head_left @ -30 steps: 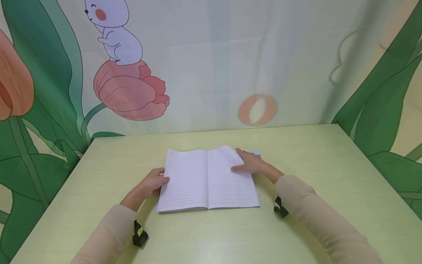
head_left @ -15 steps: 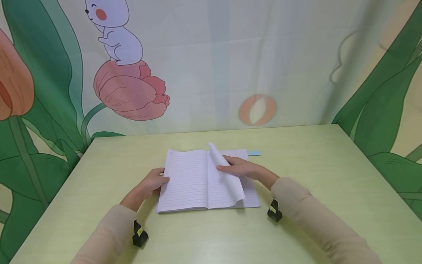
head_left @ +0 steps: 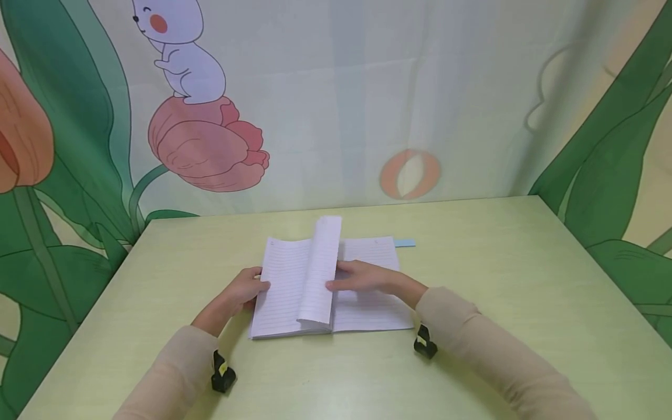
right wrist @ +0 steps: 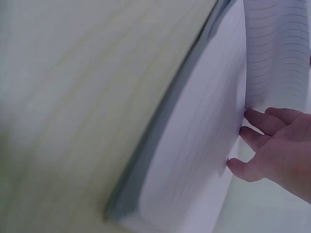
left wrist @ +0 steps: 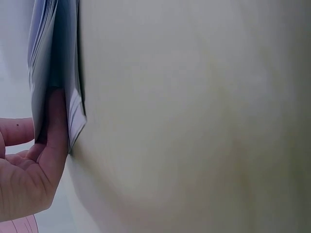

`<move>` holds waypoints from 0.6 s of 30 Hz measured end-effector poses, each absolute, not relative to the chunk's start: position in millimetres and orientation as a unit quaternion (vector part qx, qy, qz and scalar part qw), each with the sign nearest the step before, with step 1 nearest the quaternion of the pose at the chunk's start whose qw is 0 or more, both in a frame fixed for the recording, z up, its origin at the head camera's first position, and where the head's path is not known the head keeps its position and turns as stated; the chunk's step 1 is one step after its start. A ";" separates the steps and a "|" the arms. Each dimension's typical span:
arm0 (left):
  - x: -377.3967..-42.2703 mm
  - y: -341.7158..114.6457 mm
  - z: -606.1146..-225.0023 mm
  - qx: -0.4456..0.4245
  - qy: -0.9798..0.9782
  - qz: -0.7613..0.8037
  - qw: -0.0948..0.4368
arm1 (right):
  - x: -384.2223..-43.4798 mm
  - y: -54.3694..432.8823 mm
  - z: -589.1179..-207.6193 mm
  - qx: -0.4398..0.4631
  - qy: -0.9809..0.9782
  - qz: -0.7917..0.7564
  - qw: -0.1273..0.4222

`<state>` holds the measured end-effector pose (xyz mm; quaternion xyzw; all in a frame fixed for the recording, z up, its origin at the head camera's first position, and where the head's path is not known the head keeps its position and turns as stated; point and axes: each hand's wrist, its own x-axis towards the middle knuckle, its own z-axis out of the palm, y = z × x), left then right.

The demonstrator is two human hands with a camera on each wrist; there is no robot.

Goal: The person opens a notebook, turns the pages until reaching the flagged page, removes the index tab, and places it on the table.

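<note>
An open notebook [head_left: 283, 286] with ruled white pages lies on the table. At its left edge my left hand [head_left: 245, 287] grips the left-side pages, thumb on top. In the left wrist view, fingers of the left hand [left wrist: 36, 170] reach between the upper pages [left wrist: 41, 63] and a lower layer [left wrist: 73, 97]. Over the middle of the notebook my right hand [head_left: 370, 277] pinches a raised page [head_left: 321, 268], which stands up and curls leftward. The right wrist view shows the right hand [right wrist: 286, 150] with its fingertips at a ruled page [right wrist: 272, 53].
A light blue strip [head_left: 404, 242] sticks out past the notebook's top right corner. The pale table [head_left: 472, 251] reaches back to a printed curtain [head_left: 325, 116]. A small black device [head_left: 425, 343] hangs at the right wrist, another black device [head_left: 223, 373] at the left.
My right hand has moved left from the right page's outer edge, lifting that page and bringing it over towards the spine. A ruled page beneath is now uncovered. The left hand stays in place.
</note>
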<state>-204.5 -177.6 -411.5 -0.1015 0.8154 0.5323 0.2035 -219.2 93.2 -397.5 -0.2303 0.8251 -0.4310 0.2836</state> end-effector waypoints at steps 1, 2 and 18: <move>-204.5 -177.7 -411.6 -0.101 0.815 0.532 0.204 | -218.3 91.2 -397.8 -0.234 0.825 -0.430 0.283; -204.5 -177.9 -411.7 -0.101 0.815 0.532 0.205 | -217.3 89.5 -398.2 -0.235 0.825 -0.429 0.283; -199.7 -182.0 -408.7 -0.060 0.793 0.571 0.205 | -205.7 81.8 -399.0 -0.283 0.867 -0.324 0.252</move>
